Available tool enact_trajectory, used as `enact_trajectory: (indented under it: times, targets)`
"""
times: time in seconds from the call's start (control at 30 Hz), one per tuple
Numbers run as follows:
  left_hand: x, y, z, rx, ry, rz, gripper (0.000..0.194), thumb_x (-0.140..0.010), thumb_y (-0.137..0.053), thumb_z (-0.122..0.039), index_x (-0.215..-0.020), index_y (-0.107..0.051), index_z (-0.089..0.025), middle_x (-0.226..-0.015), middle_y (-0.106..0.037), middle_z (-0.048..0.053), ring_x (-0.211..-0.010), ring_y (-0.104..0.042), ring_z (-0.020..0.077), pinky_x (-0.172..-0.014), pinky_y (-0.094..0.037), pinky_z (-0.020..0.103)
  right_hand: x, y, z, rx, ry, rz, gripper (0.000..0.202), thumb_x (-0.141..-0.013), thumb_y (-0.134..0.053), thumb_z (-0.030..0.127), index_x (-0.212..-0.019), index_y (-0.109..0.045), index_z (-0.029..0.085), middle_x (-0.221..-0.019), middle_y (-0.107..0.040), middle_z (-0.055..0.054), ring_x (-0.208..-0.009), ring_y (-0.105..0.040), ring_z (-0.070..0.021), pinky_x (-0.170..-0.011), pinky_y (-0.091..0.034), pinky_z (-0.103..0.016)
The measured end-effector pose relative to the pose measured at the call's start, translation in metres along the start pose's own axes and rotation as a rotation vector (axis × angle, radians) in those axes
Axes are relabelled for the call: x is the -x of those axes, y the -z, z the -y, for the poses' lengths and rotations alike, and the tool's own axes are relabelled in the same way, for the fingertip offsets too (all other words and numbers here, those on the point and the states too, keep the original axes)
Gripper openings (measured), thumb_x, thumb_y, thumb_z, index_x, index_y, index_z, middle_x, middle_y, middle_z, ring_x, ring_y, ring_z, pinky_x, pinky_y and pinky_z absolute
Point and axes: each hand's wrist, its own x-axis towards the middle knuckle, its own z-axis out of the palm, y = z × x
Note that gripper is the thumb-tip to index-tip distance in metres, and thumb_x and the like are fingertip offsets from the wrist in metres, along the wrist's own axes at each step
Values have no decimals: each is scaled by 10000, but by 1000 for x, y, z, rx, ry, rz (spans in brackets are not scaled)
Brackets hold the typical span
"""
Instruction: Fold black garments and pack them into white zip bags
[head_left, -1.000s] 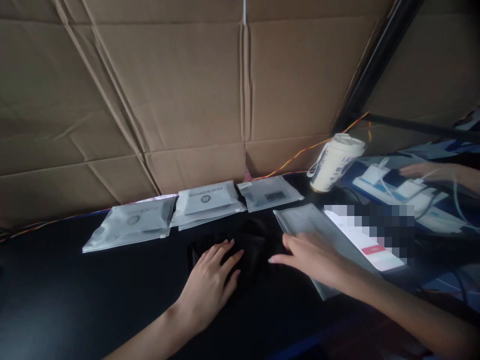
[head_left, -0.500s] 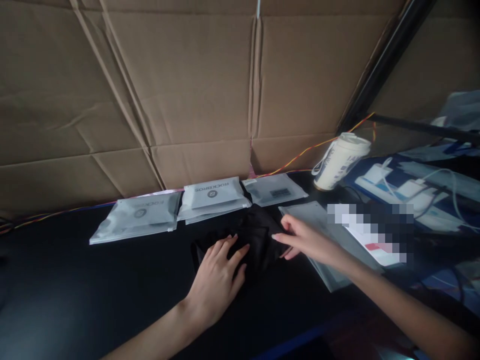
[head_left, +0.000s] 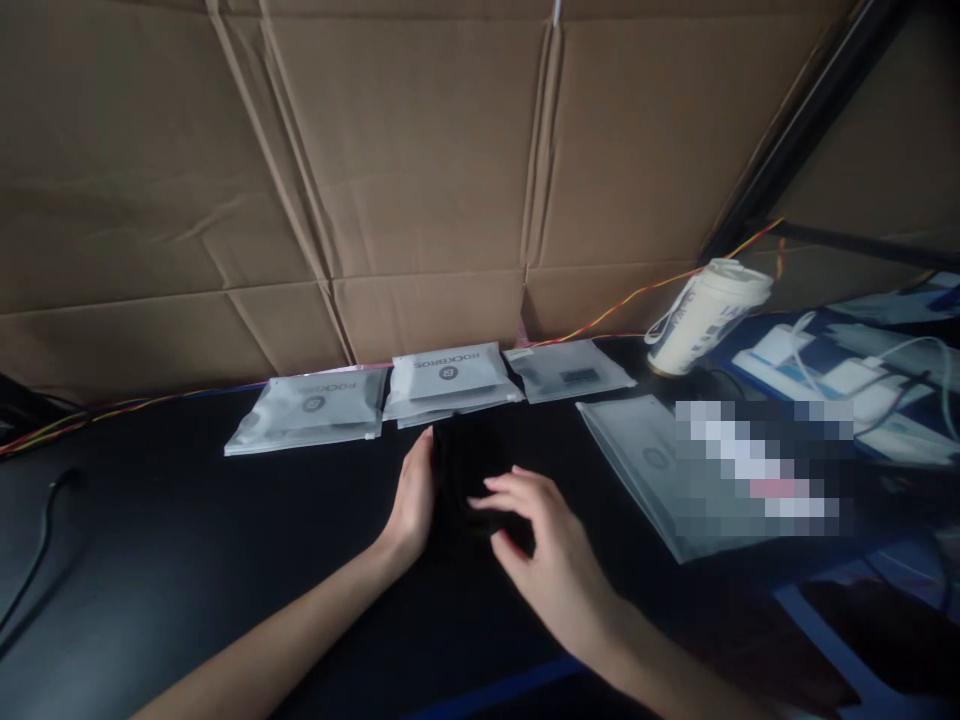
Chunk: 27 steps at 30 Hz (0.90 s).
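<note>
The black cloth (head_left: 459,478) lies on the black table (head_left: 150,530) between my two hands, its edges hard to make out against the dark top. Clock directions here run from that cloth, with 12 pointing away from me. My left hand (head_left: 414,500) stands on edge against its 9 o'clock side; with the fingertips mostly hidden, I cannot tell how firmly it grips. My right hand (head_left: 546,545) is at 4 o'clock, fingers loosely curved and thumb held wide of them, the tips right by the cloth; I can't tell whether they touch it.

At 12 o'clock, the middle packet (head_left: 452,378) reads ROCKBROS above a round logo. The left packet (head_left: 315,408), at 10, carries a similar logo and fainter lettering. Between 1 and 2, the right packet (head_left: 574,374) has a dark label too small to read. The large pouch (head_left: 637,455), at 3, shows a faint round mark. The white cup (head_left: 709,315), at 2, bears dark printing I cannot make out.
</note>
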Motion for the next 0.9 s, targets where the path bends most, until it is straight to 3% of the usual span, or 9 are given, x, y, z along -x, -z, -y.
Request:
enact_trajectory:
  times: [0.1,0.2,0.27,0.33,0.4,0.47,0.57,0.77,0.9]
  targets:
    - [-3,3,-3,63,68,-42,493,-864,-399,-574,-962,-631,-150,-909,-690,53,-888,-638,227,-840,-479,350,12,-15,3,5,61,87,433,-726,-439,-59,-1041,-495,233,-886,-718,6,-871,-682,-167,-1019,-421,-484]
    - [-5,8,-5,-29,-36,-23,469,-892,-378,-548,-1003,-606,-154,-981,-686,74,-964,-631,235,-915,-448,388,18,-16,-1,32,78,156,392,-729,-444,-61,-978,-536,227,-873,-707,13,-827,-673,-143,-1046,-399,-486]
    - [-4,11,-7,-238,-276,-21,347,-894,-467,-463,-1038,-586,-171,-1065,-659,78,-1040,-603,233,-951,-428,395,17,-12,-3,40,90,195,370,-734,-451,-59,-950,-553,225,-881,-704,16,-835,-666,-130,-1061,-388,-465]
    - [-2,14,-10,-535,-612,14,241,-869,-564,-343,-1055,-593,-193,-1160,-612,80,-1107,-561,231,-974,-412,397,16,-9,-4,43,104,219,358,-734,-453,-61,-926,-562,220,-894,-707,19,-853,-662,-121,-1073,-378,-442]
    - [1,16,-12,-820,-906,189,189,-861,-581,-238,-1043,-626,-213,-1197,-599,72,-1127,-543,223,-962,-423,387,16,-7,-4,57,120,235,346,-736,-452,-60,-912,-573,212,-894,-710,19,-866,-661,-118,-1084,-366,-429]
    - [1,16,-13,-1007,-1028,440,186,-887,-535,-188,-1027,-654,-213,-1152,-636,65,-1090,-565,204,-922,-457,360,18,-5,-2,82,133,261,339,-749,-450,-53,-920,-586,206,-904,-714,19,-895,-658,-120,-1099,-349,-425]
    - [-2,16,-11,-1119,-920,596,239,-921,-475,-193,-1089,-646,-189,-1092,-677,62,-1046,-588,189,-880,-495,336,25,-2,-1,156,184,297,367,-789,-445,-24,-1043,-600,191,-1036,-713,4,-1054,-624,-146,-1110,-339,-420]
    - [0,16,-6,-1231,-788,569,343,-928,-445,-221,-1244,-576,-197,-1289,-597,62,-1174,-536,219,-976,-457,408,41,13,-9,341,372,368,419,-879,-524,168,-1297,-517,143,-1334,-557,-40,-1249,-498,-208,-1077,-382,-374]
    - [9,12,-1,-1319,-763,592,416,-941,-403,-221,-1349,-470,-170,-1417,-478,86,-1317,-421,219,-1075,-379,427,38,35,-15,265,304,451,419,-876,-588,310,-1276,-546,193,-1302,-590,-36,-1207,-541,-205,-1036,-433,-343]
